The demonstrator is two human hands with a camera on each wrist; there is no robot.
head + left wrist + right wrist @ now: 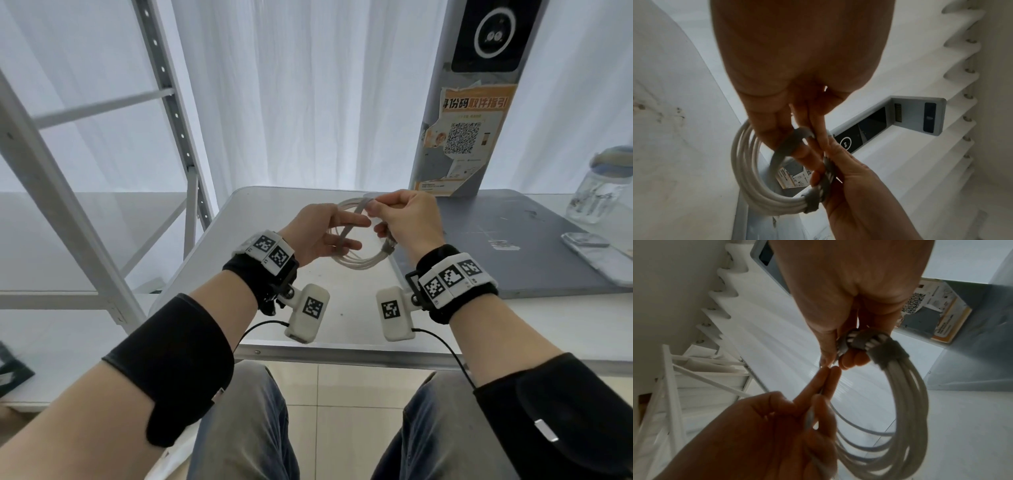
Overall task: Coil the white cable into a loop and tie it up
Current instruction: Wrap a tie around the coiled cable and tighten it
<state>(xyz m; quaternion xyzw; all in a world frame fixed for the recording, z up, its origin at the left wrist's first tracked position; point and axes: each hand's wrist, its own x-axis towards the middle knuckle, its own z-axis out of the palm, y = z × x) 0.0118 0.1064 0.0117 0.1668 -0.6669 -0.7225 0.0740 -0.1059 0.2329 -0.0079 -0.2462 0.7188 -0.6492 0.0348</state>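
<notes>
Both wrist views show several turns of white cable bound by a grey strap, hidden from the head view. Above the table, right hand pinches the strapped bundle; left hand, fingers nearly straight, grips the strap's tail.

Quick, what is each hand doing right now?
Left hand: holds the white cable coil.
Right hand: pinches the grey strap wrapped around the coil.
</notes>
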